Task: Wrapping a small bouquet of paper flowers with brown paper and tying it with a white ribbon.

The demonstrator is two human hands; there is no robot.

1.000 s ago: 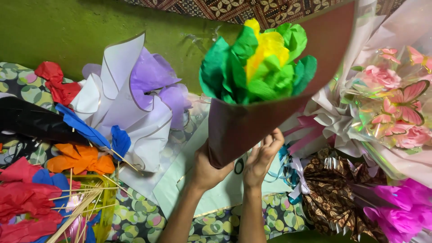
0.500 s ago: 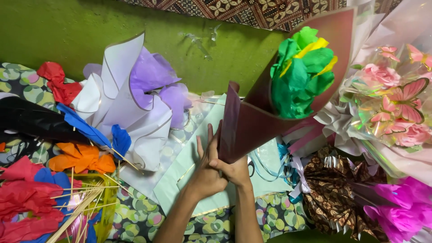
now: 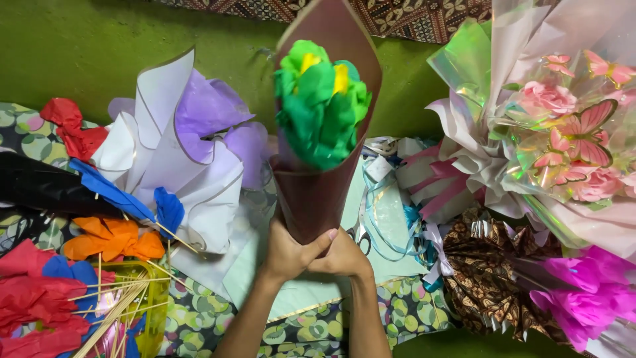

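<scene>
Green floor and patterned cloth, strewn with paper flowers and wrapped bouquets, surround a maroon paper cone held at centre frame.

Nearest, at lower centre, the left hand [image 3: 288, 255] and right hand [image 3: 344, 257] are clenched together round the narrow foot of the maroon cone [image 3: 324, 179], which stands upright above them. Lower left lie wooden skewers [image 3: 116, 311] among red and blue paper; lower right, a magenta bouquet [image 3: 589, 295]. Farther up, green and yellow tissue flowers [image 3: 321, 109] fill the cone's mouth, with a white and lilac bouquet [image 3: 179, 152] at left and a pink butterfly bouquet [image 3: 570, 139] at upper right. The cone looks light and easily creased, its tissue soft and crushable; the tapered foot seems the safest hold.
</scene>
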